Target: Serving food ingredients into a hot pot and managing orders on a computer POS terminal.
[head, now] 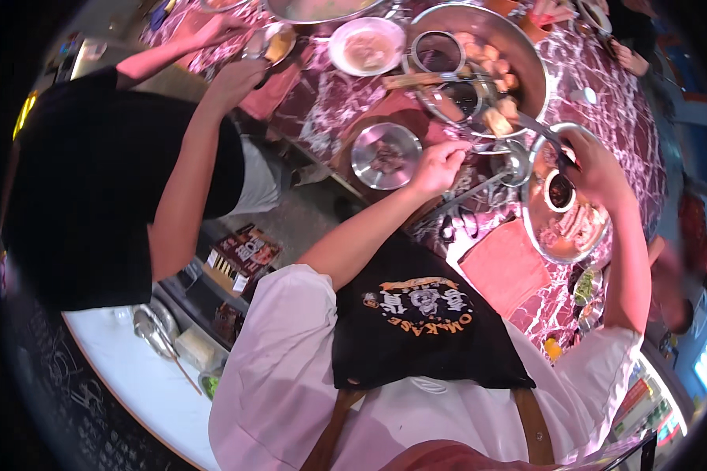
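Note:
My right hand [595, 165] grips the dark handle of tongs [536, 125], which reach over the rim of a big metal pot [539, 65]. At the tongs' far end is a pale chunk of food [499, 118]. My left hand [442, 168] is closed on the end of a thin metal handle at the pot's near rim; what it belongs to is unclear. Below my right hand lies an oval metal tray [527, 221] with sliced meat [580, 226] and a small bowl of dark sauce [560, 191]. A metal bowl of meat [359, 156] sits left of my left hand.
A co-worker's arm [182, 159] works at the left over a small metal dish [291, 44]. A white bowl [336, 50] stands behind the metal bowl. A ladle [512, 165] lies near the pot. A pink cloth [504, 268] lies on the marbled table near me. Other people stand at the right.

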`<state>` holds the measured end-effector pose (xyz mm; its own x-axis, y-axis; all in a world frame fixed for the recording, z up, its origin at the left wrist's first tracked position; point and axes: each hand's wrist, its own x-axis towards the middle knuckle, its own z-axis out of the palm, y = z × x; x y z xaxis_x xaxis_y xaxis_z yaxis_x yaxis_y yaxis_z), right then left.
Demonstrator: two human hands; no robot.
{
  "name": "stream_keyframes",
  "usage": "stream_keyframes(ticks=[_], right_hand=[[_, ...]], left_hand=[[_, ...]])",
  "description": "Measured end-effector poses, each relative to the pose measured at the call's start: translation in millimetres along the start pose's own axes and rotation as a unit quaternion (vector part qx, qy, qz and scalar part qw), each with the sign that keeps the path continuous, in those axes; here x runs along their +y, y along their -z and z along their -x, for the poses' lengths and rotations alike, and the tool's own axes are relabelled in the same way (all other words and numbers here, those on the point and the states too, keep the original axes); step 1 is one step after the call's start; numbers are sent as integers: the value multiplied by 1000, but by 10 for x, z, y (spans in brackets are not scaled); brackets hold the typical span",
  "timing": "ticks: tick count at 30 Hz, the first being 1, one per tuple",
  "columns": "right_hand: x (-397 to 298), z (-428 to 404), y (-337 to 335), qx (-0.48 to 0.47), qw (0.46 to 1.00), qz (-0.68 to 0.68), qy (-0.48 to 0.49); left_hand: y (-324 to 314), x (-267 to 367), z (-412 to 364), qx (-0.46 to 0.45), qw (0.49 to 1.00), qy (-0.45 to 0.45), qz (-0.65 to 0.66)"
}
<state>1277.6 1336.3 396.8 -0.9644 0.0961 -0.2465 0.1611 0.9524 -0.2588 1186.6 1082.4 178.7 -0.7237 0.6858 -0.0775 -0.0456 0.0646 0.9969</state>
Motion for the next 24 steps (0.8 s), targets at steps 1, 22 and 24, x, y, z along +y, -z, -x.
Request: stream_keyframes(ticks=[1,22,24], right_hand=[[-157,137,38,-5,1000,-26,-9],[-2159,153,-1161,-71,992,59,-83],[-2287,46,-1289,-86,985,108,-107]], left_hand=[[144,46,118,-9,1000,4,-22],[2076,-410,1283,8,981,42,-189],[2016,-312,1256,-26,975,29,-218]])
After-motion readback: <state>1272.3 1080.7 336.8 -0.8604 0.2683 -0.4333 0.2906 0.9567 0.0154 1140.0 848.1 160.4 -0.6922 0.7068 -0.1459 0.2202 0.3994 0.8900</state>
